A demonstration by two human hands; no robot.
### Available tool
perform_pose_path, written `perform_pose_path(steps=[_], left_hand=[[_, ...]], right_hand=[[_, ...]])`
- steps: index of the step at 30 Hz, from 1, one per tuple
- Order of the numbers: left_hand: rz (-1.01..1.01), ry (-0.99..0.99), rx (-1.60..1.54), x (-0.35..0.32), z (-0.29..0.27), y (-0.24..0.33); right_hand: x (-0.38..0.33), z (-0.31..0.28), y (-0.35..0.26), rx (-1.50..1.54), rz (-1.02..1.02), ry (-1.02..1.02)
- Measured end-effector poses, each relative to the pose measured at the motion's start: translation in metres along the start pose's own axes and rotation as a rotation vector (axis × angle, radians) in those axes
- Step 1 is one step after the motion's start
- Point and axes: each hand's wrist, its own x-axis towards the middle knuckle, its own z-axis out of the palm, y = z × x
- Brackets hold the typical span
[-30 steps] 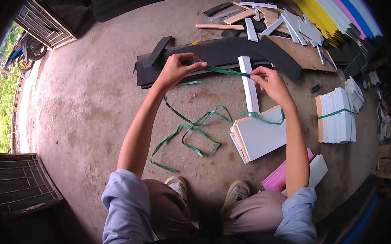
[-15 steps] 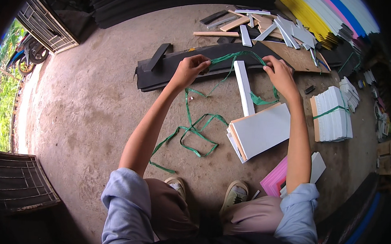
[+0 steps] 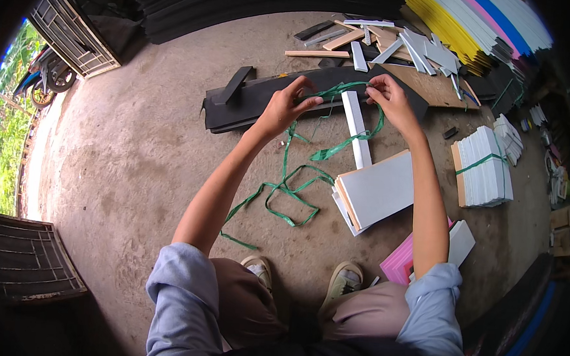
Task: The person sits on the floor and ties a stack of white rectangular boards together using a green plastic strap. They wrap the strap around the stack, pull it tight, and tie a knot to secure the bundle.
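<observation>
Left hand [image 3: 288,106] and right hand [image 3: 392,105], as I read them from my station, each pinch the green twine [image 3: 323,155], raised between them, with a loose tail hanging across the white strip [image 3: 358,133]. The other length lies in slack loops on the floor [image 3: 137,136], reaching the left side of the stack [image 3: 381,187]; I cannot tell whether it passes beneath. I judge the work partly complete: the bundle [image 3: 484,180] at right is already bound, whereas the stack shows no band across its top, leaving wrapping and knotting outstanding.
</observation>
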Motion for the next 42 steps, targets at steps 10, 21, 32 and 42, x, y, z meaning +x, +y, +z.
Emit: perform_pose_path(steps=[10,21,32,42], left_hand=[[-0.381,0.172,-0.135,0.002,-0.001,-0.039],[-0.036,0.130,0.165,-0.008,0.018,-0.016],[-0.176,-0.087,-0.210,0.000,0.026,-0.002],[-0.221,-0.221,-0.398,-0.006,0.029,-0.016]], right_hand=[[-0.016,0.025,-0.023,-0.450,-0.346,0.051],[-0.011,0.054,-0.008,0.766,0.239,0.027],[-0.013,0.052,-0.012,0.407,0.269,0.087],[-0.014,0.052,-0.005,0.612,0.306,0.113]])
